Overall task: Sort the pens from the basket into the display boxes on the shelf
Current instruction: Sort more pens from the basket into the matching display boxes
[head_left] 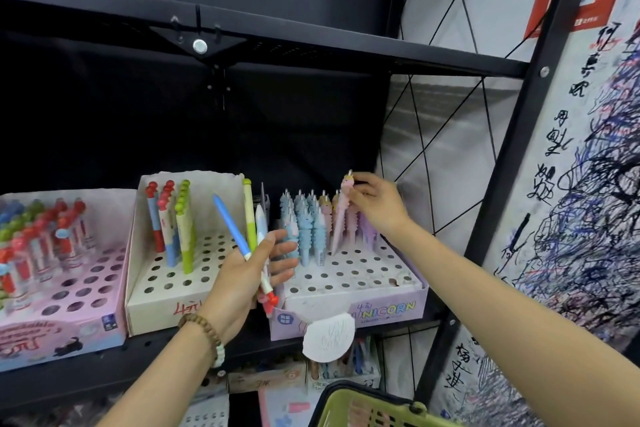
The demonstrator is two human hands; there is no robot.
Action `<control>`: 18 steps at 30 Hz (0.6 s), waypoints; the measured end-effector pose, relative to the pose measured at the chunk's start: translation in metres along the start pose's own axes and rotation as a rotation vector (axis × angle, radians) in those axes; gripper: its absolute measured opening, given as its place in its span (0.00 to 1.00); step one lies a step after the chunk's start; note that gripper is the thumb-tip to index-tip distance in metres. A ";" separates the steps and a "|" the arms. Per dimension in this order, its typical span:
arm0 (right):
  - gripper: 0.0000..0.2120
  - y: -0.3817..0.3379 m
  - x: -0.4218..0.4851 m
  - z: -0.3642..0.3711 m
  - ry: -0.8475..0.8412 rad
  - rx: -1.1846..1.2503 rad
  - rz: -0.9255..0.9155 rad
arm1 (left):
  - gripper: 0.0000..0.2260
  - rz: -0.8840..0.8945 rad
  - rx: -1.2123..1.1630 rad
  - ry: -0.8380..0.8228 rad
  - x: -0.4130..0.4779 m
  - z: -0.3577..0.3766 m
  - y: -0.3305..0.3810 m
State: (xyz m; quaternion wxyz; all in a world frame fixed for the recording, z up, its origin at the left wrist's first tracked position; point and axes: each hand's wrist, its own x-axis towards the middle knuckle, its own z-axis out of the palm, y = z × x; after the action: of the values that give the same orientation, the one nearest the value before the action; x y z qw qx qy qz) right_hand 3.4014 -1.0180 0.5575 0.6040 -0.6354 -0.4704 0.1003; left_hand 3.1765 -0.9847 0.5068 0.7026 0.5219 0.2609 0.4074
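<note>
My right hand (375,203) pinches the top of a pink unicorn pen (343,215), whose tip stands in the holed tray of the lilac unicorn display box (363,308), beside rows of blue, pink and purple unicorn pens (308,229). My left hand (247,274) grips a bundle of pens in front of the boxes: a blue one (230,225), a green-yellow one (249,215) and a white one with a red end (265,267). The green basket (367,409) shows at the bottom edge.
A cream display box (152,308) holds a few red and green pens at its back left. Left of it is a pink box (59,333) with several red-capped pens. A black shelf board (311,48) hangs overhead and a black upright (512,163) stands at right. A white tag (329,336) hangs from the shelf edge.
</note>
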 end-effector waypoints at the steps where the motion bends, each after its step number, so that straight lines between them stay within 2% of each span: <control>1: 0.15 0.000 0.000 0.001 -0.009 -0.001 0.005 | 0.11 0.002 -0.004 0.000 0.000 0.000 0.000; 5: 0.17 0.004 -0.001 0.003 -0.153 -0.079 0.061 | 0.11 0.001 0.002 -0.004 0.001 0.000 0.000; 11: 0.21 0.015 -0.007 0.008 -0.255 -0.208 0.144 | 0.11 0.006 0.024 0.001 0.001 0.001 0.000; 18: 0.19 0.012 -0.029 0.008 -0.222 -0.268 0.093 | 0.16 -0.016 0.091 -0.059 -0.010 0.000 0.006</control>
State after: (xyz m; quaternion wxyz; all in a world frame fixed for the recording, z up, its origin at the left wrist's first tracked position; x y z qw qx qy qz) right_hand 3.3854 -1.0317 0.5324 0.4530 -0.7163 -0.5136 0.1339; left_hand 3.1694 -0.9922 0.5116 0.6887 0.5631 0.2625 0.3739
